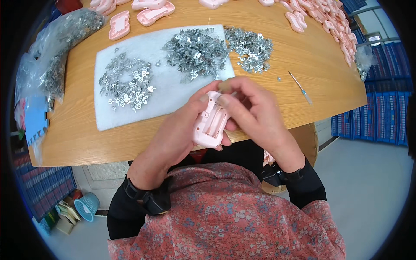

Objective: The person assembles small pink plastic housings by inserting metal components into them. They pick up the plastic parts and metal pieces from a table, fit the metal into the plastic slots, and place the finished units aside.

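My left hand (177,125) is closed round a pale pink plastic casing (208,138) with an open battery compartment facing up, held just off the table's near edge. My right hand (259,112) reaches over its far end, thumb and index finger pinched together there; whatever they hold is hidden. Beyond the hands lies a white foam sheet (104,117). On it are a loose spread of small metal contact pieces (130,86) at the left and a denser heap of metal pieces (195,52) at the right.
Another metal heap (251,50) spills past the sheet onto the wooden table (329,93). A thin pointed tool (300,88) lies at the right. Pink casings (119,26) sit at the back, with a big pile of them (325,17) far right. A plastic bag of metal parts (56,56) stands left.
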